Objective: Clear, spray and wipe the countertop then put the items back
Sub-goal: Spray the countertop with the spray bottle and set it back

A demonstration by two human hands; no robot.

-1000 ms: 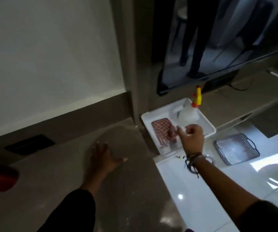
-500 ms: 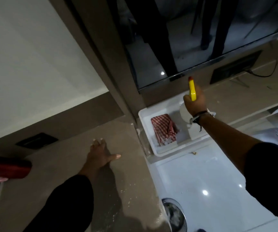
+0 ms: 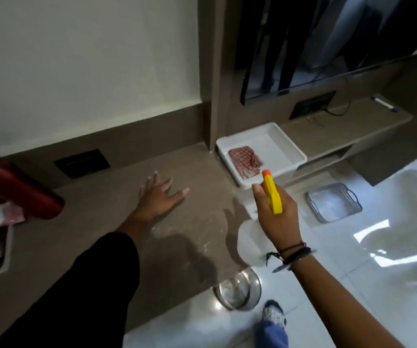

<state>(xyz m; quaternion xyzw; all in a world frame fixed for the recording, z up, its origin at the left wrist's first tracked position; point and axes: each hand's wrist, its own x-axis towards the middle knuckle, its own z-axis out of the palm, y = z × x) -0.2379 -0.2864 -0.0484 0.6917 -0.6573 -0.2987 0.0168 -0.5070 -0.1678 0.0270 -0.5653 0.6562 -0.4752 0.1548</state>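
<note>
My right hand (image 3: 279, 217) grips the spray bottle (image 3: 272, 194) just right of the countertop (image 3: 190, 222); left hand (image 3: 158, 197) lies open on it; I'd aim the nozzle leftward before squeezing.

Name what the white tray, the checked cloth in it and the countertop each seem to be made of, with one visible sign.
White tray: probably plastic, smooth, with rounded moulded rims.
Checked cloth: woven fabric, soft; it lies crumpled in folds.
Countertop: stone or a stone-look laminate, brown and faintly speckled with a dull sheen; which one cannot be told.
</note>
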